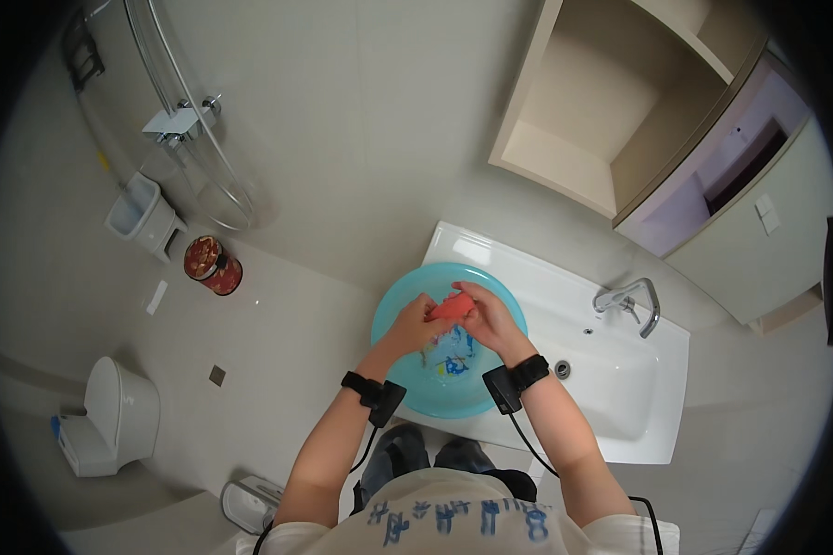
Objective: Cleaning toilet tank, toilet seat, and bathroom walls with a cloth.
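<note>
Both hands hold a small coral-red object (452, 307) above a turquoise plastic basin (399, 378). What it is made of cannot be told. My left hand (411, 326) grips its left end with bent fingers, and my right hand (491, 319) supports its right end, partly covering it. The round basin rests on the left part of a white washbasin (618, 409). Blue, yellow and red shapes (452, 354) show at its bottom; whether they are a printed pattern or loose items is unclear. A black strapped device sits on each wrist, with a cable.
A chrome faucet (628, 305) and a drain (562, 369) lie right of the basin. Above hangs an open-shelved mirror cabinet (562, 166). On the left are a toilet (121, 420), a red patterned bin (215, 267), a grey-white bucket (135, 208) and a shower fixture (177, 125).
</note>
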Tool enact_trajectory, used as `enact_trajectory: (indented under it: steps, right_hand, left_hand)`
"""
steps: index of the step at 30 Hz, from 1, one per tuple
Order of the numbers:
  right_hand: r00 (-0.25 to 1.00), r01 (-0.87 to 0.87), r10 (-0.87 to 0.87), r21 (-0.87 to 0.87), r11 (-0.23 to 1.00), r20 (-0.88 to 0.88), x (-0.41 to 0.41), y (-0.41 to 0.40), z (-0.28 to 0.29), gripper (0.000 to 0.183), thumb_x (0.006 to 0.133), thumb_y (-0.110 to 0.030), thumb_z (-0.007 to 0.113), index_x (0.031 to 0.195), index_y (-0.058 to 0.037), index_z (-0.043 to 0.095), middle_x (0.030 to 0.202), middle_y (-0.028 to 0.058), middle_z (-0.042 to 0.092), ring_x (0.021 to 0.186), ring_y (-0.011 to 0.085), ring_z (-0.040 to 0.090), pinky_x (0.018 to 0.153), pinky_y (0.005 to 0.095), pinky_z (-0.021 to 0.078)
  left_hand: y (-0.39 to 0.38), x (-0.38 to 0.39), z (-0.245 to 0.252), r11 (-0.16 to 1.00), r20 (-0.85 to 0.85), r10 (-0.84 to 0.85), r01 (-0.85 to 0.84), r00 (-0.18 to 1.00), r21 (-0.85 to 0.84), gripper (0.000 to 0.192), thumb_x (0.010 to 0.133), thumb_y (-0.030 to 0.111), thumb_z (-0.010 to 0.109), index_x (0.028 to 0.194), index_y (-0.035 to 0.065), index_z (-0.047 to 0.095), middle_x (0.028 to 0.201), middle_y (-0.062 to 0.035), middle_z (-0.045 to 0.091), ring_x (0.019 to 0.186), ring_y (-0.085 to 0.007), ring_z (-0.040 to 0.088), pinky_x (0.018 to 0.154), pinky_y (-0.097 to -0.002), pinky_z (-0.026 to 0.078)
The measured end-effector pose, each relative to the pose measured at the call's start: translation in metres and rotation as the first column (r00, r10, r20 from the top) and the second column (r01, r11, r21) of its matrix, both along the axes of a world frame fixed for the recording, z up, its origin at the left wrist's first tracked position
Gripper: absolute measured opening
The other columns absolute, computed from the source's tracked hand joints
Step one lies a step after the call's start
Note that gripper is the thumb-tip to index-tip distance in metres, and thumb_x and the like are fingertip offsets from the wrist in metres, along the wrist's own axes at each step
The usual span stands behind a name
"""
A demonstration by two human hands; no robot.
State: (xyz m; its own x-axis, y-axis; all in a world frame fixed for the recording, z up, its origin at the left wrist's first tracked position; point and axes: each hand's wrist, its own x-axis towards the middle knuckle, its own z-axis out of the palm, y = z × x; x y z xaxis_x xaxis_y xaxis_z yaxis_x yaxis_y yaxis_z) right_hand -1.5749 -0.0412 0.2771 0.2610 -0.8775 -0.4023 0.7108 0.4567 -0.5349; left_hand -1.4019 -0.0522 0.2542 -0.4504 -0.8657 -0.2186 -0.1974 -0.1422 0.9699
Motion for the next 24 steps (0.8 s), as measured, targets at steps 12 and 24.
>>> enact_trajectory:
  steps: [12, 24]
  right_hand:
    - [0.862, -0.330, 0.269, -0.071, 0.941, -0.430, -0.014, 0.010, 0.009, 0.034, 0.075, -0.004, 0.059, 0.108, -0.0009, 0.050, 0.096, 0.0066, 0.058, 0.085, 0.0137, 0.056, 0.071, 0.0237, 0.0452]
    - [0.277, -0.520, -0.469, -0.541, 0.661, -0.839, 0.022, 0.009, 0.033, 0.031, 0.067, -0.018, 0.071, 0.087, -0.0009, 0.055, 0.074, 0.0088, 0.056, 0.071, 0.0266, 0.056, 0.065, 0.0316, 0.0445]
  left_hand:
    - [-0.003, 0.022, 0.024, 0.966, -0.361, 0.221, -0.154, 0.906, 0.205, 0.031, 0.088, 0.023, 0.051, 0.101, -0.0045, 0.053, 0.088, -0.0067, 0.055, 0.077, -0.0128, 0.057, 0.063, -0.0259, 0.050]
    - [-0.010, 0.008, 0.033, 0.953, -0.185, 0.215, -0.247, 0.959, -0.175, 0.030, 0.083, 0.016, 0.059, 0.102, -0.0030, 0.045, 0.094, -0.0105, 0.053, 0.087, -0.0161, 0.056, 0.072, -0.0280, 0.050]
